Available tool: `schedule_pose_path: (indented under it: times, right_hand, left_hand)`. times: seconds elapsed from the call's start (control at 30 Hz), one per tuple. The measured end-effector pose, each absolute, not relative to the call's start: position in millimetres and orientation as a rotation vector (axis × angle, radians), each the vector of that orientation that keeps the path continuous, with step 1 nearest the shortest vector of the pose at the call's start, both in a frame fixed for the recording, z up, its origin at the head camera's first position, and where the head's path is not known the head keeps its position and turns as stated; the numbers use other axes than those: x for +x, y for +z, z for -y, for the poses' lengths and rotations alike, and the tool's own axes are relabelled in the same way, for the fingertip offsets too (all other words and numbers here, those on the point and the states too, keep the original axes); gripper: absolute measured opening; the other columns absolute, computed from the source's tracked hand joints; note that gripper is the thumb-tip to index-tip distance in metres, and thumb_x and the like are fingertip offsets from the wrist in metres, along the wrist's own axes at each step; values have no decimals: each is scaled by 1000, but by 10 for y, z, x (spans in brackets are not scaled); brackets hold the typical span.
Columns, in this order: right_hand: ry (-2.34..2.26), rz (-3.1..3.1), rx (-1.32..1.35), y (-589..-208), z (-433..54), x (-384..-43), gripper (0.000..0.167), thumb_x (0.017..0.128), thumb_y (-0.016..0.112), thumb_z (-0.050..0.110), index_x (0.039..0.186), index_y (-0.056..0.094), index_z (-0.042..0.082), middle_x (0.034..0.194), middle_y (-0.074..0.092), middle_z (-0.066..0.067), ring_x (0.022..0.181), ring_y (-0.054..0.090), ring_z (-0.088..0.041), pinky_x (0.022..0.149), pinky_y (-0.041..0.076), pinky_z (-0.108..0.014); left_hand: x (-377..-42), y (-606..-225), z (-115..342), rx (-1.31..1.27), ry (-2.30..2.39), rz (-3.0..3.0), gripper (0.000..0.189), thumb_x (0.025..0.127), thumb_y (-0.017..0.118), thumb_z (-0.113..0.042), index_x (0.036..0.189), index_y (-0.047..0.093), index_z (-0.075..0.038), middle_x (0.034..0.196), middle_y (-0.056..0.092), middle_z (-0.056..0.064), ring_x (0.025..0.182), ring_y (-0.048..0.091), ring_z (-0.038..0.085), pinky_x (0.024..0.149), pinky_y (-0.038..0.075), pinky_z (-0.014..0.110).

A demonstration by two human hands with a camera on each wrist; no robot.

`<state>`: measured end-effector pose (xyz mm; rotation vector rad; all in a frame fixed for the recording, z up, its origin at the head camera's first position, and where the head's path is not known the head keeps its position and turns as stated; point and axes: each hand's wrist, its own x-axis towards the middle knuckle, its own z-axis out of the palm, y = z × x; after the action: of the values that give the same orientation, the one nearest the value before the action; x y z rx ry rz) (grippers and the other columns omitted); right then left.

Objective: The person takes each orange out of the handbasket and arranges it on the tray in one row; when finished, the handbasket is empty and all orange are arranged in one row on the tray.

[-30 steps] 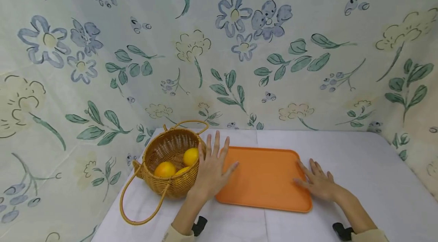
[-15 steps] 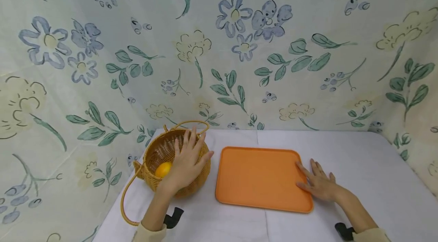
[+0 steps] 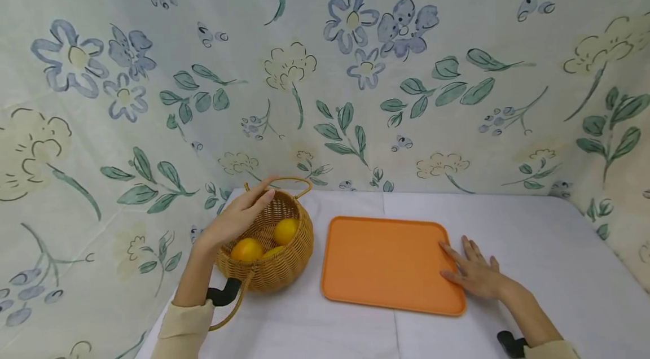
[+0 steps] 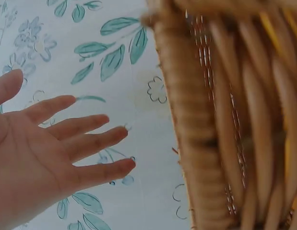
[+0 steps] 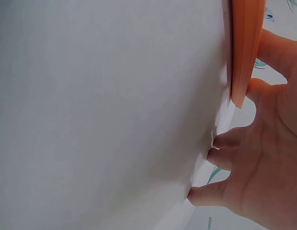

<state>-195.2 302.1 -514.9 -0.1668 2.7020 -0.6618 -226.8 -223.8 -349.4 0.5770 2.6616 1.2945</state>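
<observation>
Over the left side of a wicker basket [image 3: 284, 268] hovers my left hand [image 3: 235, 222], palm down with straight fingers and nothing in them. The left wrist view shows this hand [image 4: 57, 148] spread beside the blurred wicker [image 4: 196, 120]. Inside the basket lie an orange fruit [image 3: 247, 249], a yellow fruit [image 3: 285, 231] and a third yellow one [image 3: 273, 252], partly hidden by the rim. My right hand [image 3: 474, 275] rests at the right edge of an orange tray [image 3: 391, 263]. In the right wrist view, its thumb and index finger touch the tray's rim [image 5: 246, 48], the other fingertips the tablecloth.
A white cloth [image 3: 345, 331] covers the table. Behind it hangs a floral curtain [image 3: 355, 122]. One looped basket handle [image 3: 233, 314] droops toward the front, and another handle [image 3: 291, 179] arches at the back.
My left hand has swept left from beside the tray, across the basket's opening, to its left side. The fruits show again. My right hand stays at the tray's edge.
</observation>
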Motion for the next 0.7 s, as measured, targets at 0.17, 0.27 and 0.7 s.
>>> schedule_pose_path:
  times: [0.17,0.27,0.7]
  right_hand:
    - [-646,-2706,-161,-5160,-3037,-1949,90,99,56,61,162,23,6,160,-12,-47,147,-12,-66,105,-14,-88]
    - [-648,-2716,-171,-5157,-3041,-1951,89,100,56,61,162,23,6,160,-12,-47,147,-12,-66,105,-13,-88]
    - [-688,-2705,-179,-5131,-3021,-1928,88,100,57,58,162,24,5,160,-12,-46,147,-12,-66,105,-15,-88]
  left_hand:
    - [-2399,-3397,2372,586,1262,-2576,59,111,39,-49,163,34,-21,169,33,12,158,24,41,124,23,68]
    - [-2513,-3323,2443,594,1190,-2542,54,110,43,-46,158,44,-19,163,43,13,154,34,40,123,29,66]
    - [-2977,-3459,2683,650,1227,-2290,42,111,49,-26,148,57,-11,152,57,16,141,53,36,113,48,51]
